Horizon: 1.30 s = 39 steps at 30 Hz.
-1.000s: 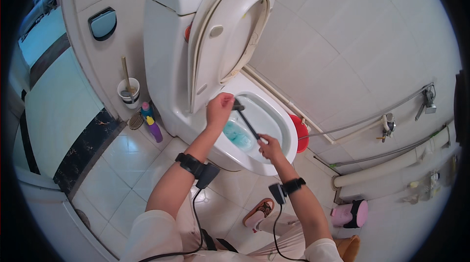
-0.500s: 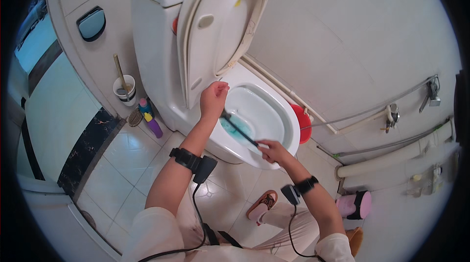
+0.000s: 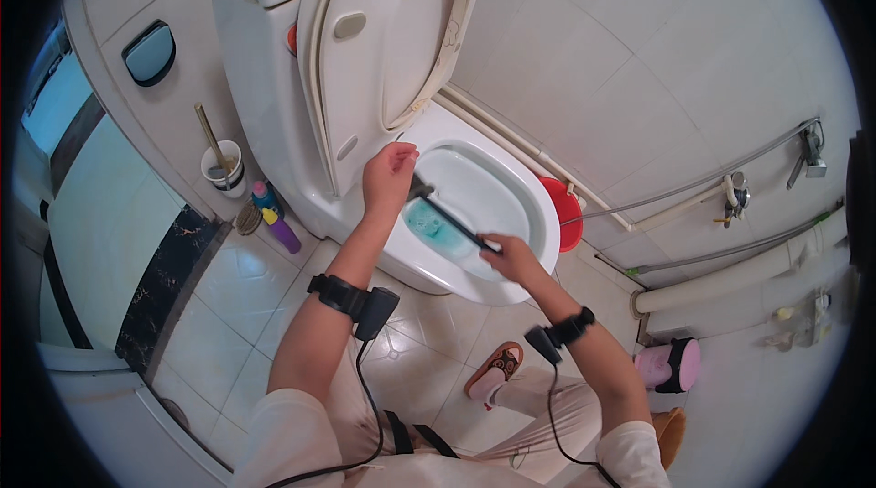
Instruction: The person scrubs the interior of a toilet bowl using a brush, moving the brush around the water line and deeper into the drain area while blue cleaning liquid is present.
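In front of me stands a white toilet, its lid and seat raised against the tank. Blue-green liquid lies in the bowl. My right hand is closed around the dark handle of a toilet brush, over the bowl's right part. The handle slants up to the left, and the brush's dark head is at the bowl's left side, partly behind my left wrist. My left hand hangs by the bowl's left rim, below the raised seat. Its fingers are pinched together, and what they hold, if anything, is hidden.
Left of the toilet are a second brush in a white holder, purple bottle and small scrub brush. A red bucket stands behind the bowl's right side. Pipes, a hose and pink bin are at right.
My right hand and the toilet brush have moved slightly farther from me over the bowl. The whole view has shifted a little; my left hand keeps its place by the rim.
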{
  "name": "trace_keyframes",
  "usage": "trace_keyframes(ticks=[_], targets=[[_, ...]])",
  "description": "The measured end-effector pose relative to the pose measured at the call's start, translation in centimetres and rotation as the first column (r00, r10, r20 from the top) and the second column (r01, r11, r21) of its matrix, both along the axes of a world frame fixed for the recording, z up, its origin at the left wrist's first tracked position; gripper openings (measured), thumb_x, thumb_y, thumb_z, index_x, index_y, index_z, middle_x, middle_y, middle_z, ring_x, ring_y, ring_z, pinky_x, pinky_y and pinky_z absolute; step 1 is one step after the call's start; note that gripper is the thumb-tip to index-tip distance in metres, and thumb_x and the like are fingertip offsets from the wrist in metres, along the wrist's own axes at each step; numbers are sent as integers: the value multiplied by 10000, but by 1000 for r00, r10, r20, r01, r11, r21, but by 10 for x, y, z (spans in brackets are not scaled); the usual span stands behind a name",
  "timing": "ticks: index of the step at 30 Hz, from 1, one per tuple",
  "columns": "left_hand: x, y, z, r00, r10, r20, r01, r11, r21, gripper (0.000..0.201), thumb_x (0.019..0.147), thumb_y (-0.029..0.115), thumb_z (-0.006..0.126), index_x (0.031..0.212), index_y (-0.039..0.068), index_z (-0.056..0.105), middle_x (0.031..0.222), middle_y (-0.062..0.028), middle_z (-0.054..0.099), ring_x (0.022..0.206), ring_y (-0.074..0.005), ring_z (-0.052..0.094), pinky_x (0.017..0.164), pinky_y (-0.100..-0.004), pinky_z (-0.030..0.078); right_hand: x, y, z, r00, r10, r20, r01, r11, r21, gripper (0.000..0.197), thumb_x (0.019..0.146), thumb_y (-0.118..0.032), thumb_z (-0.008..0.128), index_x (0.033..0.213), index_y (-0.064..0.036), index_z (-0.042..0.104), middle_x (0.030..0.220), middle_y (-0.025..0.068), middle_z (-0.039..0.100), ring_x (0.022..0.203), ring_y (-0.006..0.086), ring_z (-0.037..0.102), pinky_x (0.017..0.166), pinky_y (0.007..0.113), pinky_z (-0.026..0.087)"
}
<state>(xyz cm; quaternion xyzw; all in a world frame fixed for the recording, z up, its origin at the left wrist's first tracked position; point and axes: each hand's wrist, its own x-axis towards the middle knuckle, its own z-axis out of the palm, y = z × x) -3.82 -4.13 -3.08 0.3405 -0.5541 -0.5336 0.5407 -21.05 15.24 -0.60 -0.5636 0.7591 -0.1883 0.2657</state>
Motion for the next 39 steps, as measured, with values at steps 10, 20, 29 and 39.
trace_keyframes(ticks=[10,20,29,39], targets=[[10,-2,2,992,49,115,-43,998,-50,126,811,115,614,906,36,638,813,-80,663,732,-181,638,679,-283,496,16,24,14,995,96,-4,-96,995,1,349,762,-159,636,1103,-92,610,891,212,628,797,360,612,734,386,481],[4,11,8,983,20,185,-7,998,-69,119,808,110,605,895,34,634,811,-91,665,763,-199,648,689,-295,495,-30,-16,-23,967,-112,-229,63,975,-212,303,779,-182,616,1053,-54,624,917,205,630,836,373,602,739,409,476],[4,9,8,968,-54,244,66,997,-40,124,829,62,589,936,4,614,869,-79,662,826,-142,632,743,-253,491,-2,-33,-10,942,-265,207,242,961,131,314,864,-232,556,1115,-49,591,545,67,539,441,142,505,447,297,418],[22,1,8,960,18,278,4,997,-76,127,831,79,590,934,11,618,872,-74,666,817,-154,644,727,-258,496,25,4,13,964,-40,263,-17,977,212,303,881,-213,549,1160,-97,586,572,43,532,453,94,470,406,245,362]])
